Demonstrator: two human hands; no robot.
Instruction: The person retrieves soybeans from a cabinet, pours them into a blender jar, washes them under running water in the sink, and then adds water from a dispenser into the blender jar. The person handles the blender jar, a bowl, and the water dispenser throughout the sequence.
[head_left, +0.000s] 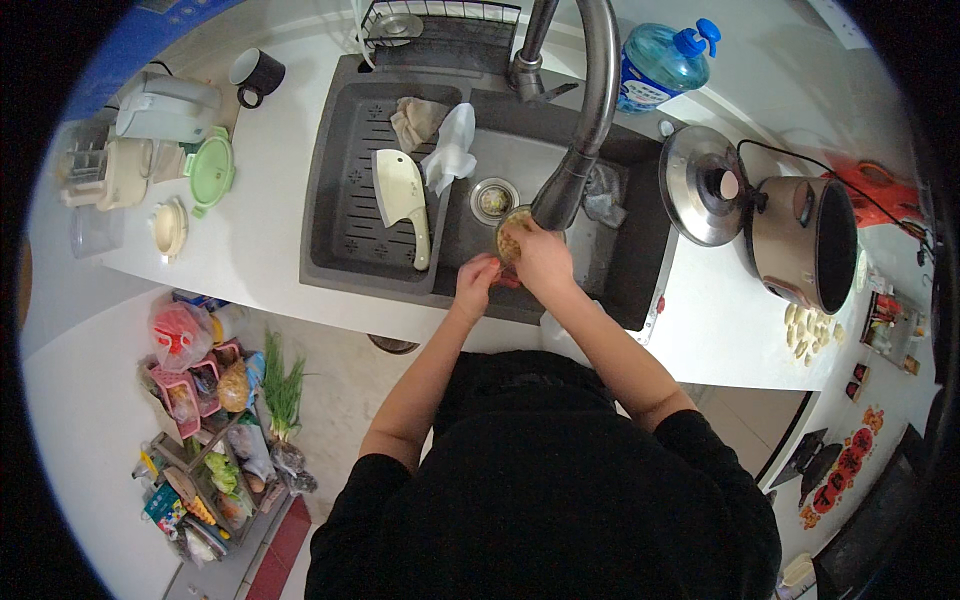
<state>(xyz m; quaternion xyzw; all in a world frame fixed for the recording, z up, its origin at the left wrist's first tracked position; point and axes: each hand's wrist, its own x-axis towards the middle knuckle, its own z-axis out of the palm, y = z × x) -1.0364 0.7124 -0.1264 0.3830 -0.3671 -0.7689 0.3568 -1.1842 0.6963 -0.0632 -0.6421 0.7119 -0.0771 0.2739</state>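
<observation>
A round bowl (509, 238) of small tan pieces, perhaps beans or grains, is under the faucet in the right basin of a dark double sink (637, 300). My right hand (546, 259) lies over the bowl, its fingers at the contents and hiding much of the bowl. At the bowl's near left side is my left hand (475, 286), fingers curled; its grip is hidden. The pull-out faucet (564, 184) hangs just above my right hand. On the left drainer lies a cleaver (401, 191) with a pale blade, beside a white cloth (452, 146) and a tan cloth (416, 122).
A pot (787, 232), its lid (701, 187) and pale slices (806, 330) occupy the right counter. Behind the sink stands a blue pump bottle (664, 67). A mug (257, 75) and green lid (211, 171) sit left. Groceries and scallions (281, 390) are at lower left.
</observation>
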